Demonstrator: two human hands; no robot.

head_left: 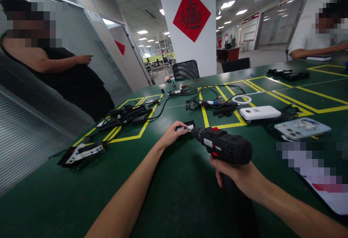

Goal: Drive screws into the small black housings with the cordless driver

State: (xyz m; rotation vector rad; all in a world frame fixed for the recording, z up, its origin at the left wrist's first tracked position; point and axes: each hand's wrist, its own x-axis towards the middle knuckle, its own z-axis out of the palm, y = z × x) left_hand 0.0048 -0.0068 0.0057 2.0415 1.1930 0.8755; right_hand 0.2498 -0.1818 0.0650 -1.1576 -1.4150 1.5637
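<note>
My right hand [239, 176] is wrapped round the grip of a black cordless drill [225, 145] with red switches. Its chuck points left, and the bit end meets a small black piece with a silvery-white inner part [182, 128] on the green table. The fingers of my left hand [174, 134] are closed on the near left end of that piece, steadying it against the tabletop. Where the bit touches the piece is too small to make out.
Black cables [130, 113] and a black-and-white part [83, 154] lie left. Beyond my hands are more cables [214, 104] and a white ring [241, 100]. At right lie a white power bank [260, 112] and a phone [303, 128]. One person stands left; another sits far right.
</note>
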